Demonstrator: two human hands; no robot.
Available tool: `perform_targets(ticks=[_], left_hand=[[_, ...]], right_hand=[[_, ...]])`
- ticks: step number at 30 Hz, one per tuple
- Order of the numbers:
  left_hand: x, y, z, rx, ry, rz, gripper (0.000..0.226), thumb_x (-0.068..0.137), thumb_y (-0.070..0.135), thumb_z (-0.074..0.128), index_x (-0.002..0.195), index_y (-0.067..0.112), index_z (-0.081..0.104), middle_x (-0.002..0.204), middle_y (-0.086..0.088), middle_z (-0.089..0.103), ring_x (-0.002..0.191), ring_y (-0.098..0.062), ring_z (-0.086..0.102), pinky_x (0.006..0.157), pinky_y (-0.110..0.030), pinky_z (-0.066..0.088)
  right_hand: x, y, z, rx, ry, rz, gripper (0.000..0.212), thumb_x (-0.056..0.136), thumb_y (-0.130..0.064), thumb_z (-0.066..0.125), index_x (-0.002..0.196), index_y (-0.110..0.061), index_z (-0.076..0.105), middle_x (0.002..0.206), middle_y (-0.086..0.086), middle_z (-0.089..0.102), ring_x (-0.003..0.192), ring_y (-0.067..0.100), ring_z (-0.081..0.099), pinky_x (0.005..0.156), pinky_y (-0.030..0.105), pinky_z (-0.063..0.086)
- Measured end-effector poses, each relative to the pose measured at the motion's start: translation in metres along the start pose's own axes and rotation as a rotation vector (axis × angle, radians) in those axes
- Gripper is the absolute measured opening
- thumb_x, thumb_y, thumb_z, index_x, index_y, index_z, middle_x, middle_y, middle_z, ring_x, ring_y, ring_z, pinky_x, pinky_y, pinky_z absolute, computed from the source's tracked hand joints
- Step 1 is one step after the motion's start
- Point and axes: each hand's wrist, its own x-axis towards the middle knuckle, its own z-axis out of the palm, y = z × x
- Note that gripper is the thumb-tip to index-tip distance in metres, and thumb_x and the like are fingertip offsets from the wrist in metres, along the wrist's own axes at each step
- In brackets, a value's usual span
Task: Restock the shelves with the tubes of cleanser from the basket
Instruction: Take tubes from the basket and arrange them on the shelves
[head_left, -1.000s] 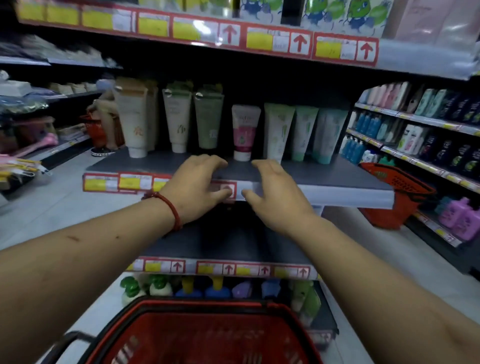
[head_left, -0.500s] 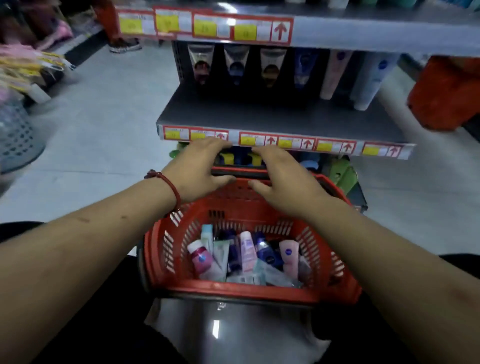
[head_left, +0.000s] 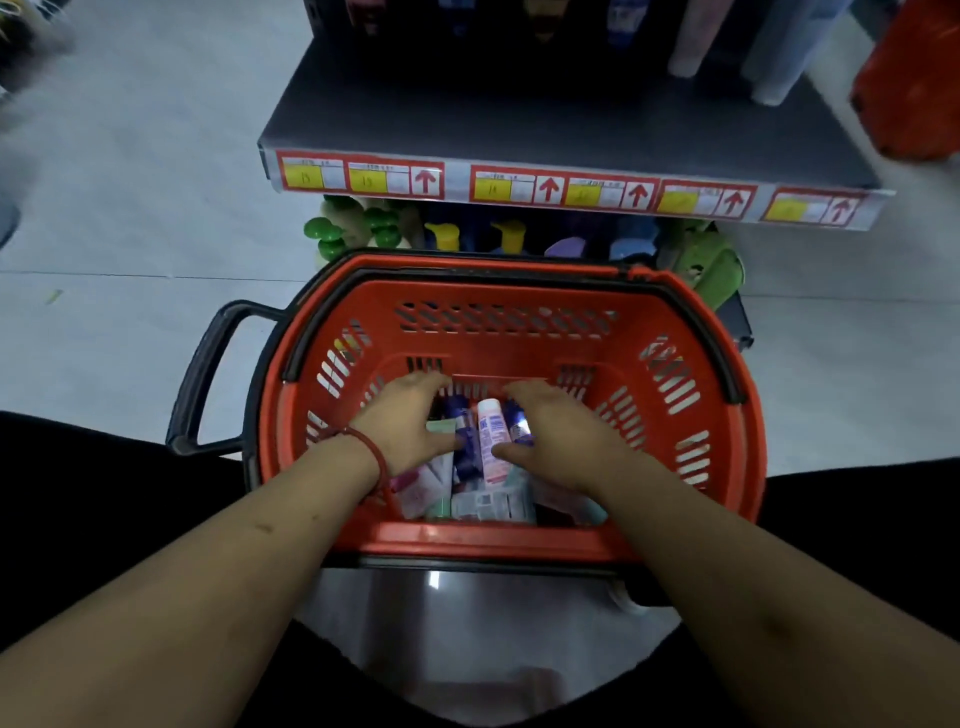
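Where the tube lies: pink-and-white plastic cleanser tube (head_left: 491, 434) in red slatted plastic basket (head_left: 519, 332), between both thumbs.
Left hand (head_left: 410, 423): fingers spread, clasping nothing.
Right hand (head_left: 558, 439): spread, thumb beside tube.

The red basket (head_left: 519, 345) is open on top, so the way straight up is free; its tall walls and black handles (head_left: 721, 358) block the sides; the grey shelf (head_left: 519, 119) ahead has bare room in front of its standing tubes (head_left: 693, 36).
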Motion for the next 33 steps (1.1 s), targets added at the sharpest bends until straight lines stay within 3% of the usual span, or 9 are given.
perform_targets(ticks=[6,13,19,22,26,29,31,33], left_hand=[[0.010,-0.053,0.031,0.172,-0.226,-0.193,0.073,0.072,0.042,0.073,0.134,0.009,0.053,0.131,-0.019,0.056,0.120,-0.037,0.056,0.098,-0.036,0.047],[0.031,-0.081,0.050,0.282,-0.319,-0.254,0.087,0.076,0.043,0.076,0.148,0.013,0.037,0.153,-0.020,0.034,0.138,-0.040,0.037,0.115,-0.043,0.034],[0.052,-0.087,0.065,0.350,-0.389,-0.273,0.060,0.082,0.040,0.073,0.131,0.013,0.050,0.135,-0.017,0.055,0.125,-0.035,0.052,0.108,-0.037,0.039],[0.060,-0.089,0.071,0.370,-0.404,-0.298,0.062,0.083,0.044,0.069,0.133,0.014,0.049,0.137,-0.016,0.054,0.131,-0.034,0.048,0.112,-0.038,0.029],[0.069,-0.092,0.071,0.484,-0.439,-0.309,0.061,0.073,0.045,0.078,0.125,0.019,0.060,0.142,-0.017,0.044,0.131,-0.040,0.042,0.112,-0.046,0.038],[0.073,-0.091,0.073,0.554,-0.495,-0.330,0.073,0.074,0.032,0.080,0.139,0.015,0.052,0.152,-0.021,0.032,0.133,-0.048,0.040,0.110,-0.052,0.041],[0.074,-0.090,0.076,0.574,-0.525,-0.322,0.071,0.082,0.025,0.073,0.146,0.010,0.045,0.152,-0.022,0.036,0.134,-0.046,0.041,0.109,-0.055,0.041],[0.072,-0.088,0.075,0.562,-0.500,-0.330,0.070,0.076,0.043,0.078,0.134,0.009,0.056,0.140,-0.018,0.049,0.126,-0.041,0.048,0.103,-0.051,0.047]], right_hand=[[0.016,0.023,0.035,0.005,-0.178,0.086,0.078,0.083,-0.048,0.074,0.145,-0.014,0.041,0.143,0.011,0.050,0.126,0.029,0.052,0.100,0.038,0.046],[0.021,0.064,0.057,-0.001,-0.408,0.270,0.063,0.078,-0.040,0.080,0.128,-0.013,0.053,0.124,0.011,0.061,0.110,0.026,0.060,0.088,0.033,0.051],[0.038,0.081,0.077,0.056,-0.388,0.338,0.071,0.076,-0.031,0.083,0.136,-0.014,0.050,0.130,0.011,0.061,0.116,0.027,0.059,0.091,0.034,0.052],[0.045,0.092,0.087,0.038,-0.399,0.343,0.067,0.076,-0.025,0.082,0.133,-0.011,0.050,0.129,0.012,0.062,0.116,0.028,0.059,0.090,0.034,0.051],[0.054,0.105,0.092,0.011,-0.428,0.382,0.058,0.079,-0.018,0.077,0.131,-0.010,0.052,0.125,0.013,0.063,0.114,0.028,0.061,0.090,0.035,0.053],[0.060,0.110,0.099,0.018,-0.460,0.407,0.059,0.079,-0.018,0.077,0.132,-0.011,0.051,0.125,0.013,0.063,0.113,0.030,0.061,0.091,0.038,0.054],[0.062,0.110,0.104,0.022,-0.481,0.421,0.060,0.079,-0.019,0.077,0.132,-0.010,0.049,0.124,0.013,0.063,0.112,0.031,0.061,0.088,0.038,0.053],[0.064,0.109,0.105,0.011,-0.491,0.428,0.055,0.080,-0.018,0.077,0.128,-0.008,0.051,0.121,0.014,0.063,0.109,0.030,0.062,0.080,0.034,0.050]])
